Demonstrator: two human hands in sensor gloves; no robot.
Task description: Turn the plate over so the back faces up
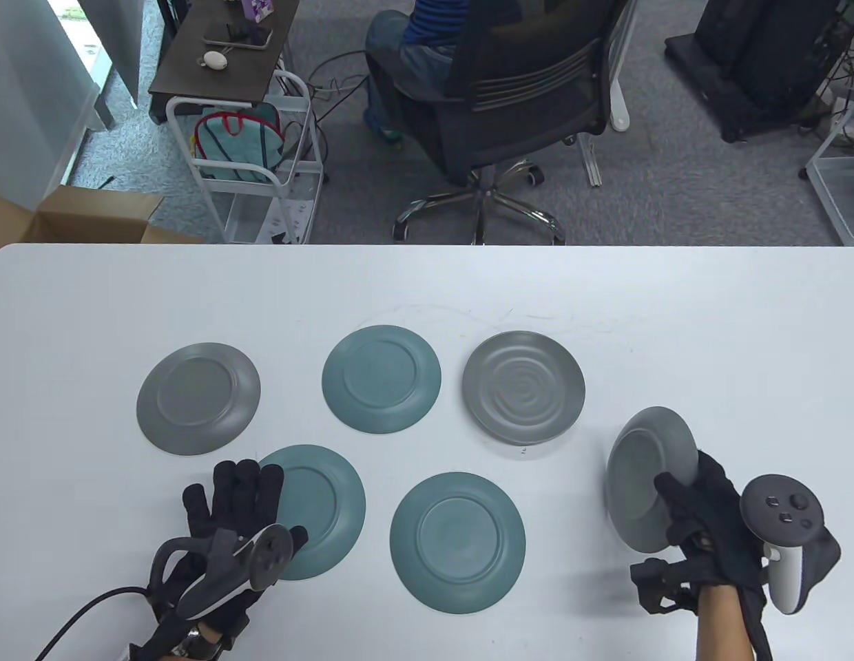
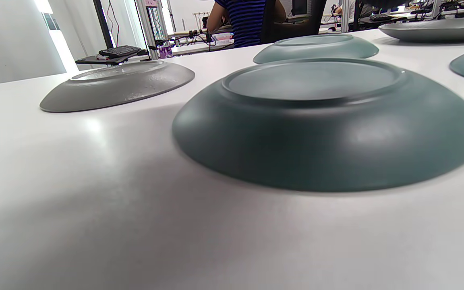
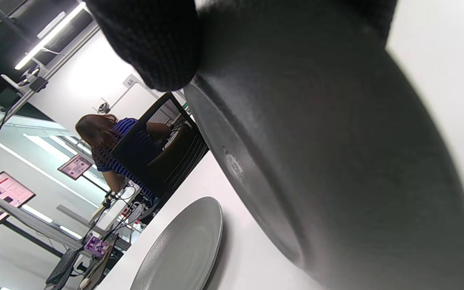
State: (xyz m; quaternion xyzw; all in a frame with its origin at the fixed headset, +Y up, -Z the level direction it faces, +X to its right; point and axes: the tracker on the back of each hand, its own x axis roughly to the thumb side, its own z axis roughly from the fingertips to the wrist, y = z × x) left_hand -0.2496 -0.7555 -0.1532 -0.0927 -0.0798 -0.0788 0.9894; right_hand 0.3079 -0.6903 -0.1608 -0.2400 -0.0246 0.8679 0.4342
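My right hand [image 1: 678,485] grips a grey plate [image 1: 644,482] by its right rim and holds it steeply tilted, almost on edge, at the table's right front. In the right wrist view the plate's underside with its foot ring [image 3: 357,161] fills the frame, with a gloved fingertip [image 3: 151,44] on its rim. My left hand [image 1: 237,489] lies open with fingers stretched out at the left edge of a teal plate [image 1: 324,509], which lies back up and also shows in the left wrist view [image 2: 328,121].
A grey plate [image 1: 523,397] lies face up at centre right; it also shows in the right wrist view [image 3: 183,249]. Lying back up are a grey plate [image 1: 198,398] at left and teal plates at centre [image 1: 381,379] and front centre [image 1: 457,542]. An office chair [image 1: 509,103] stands beyond the table.
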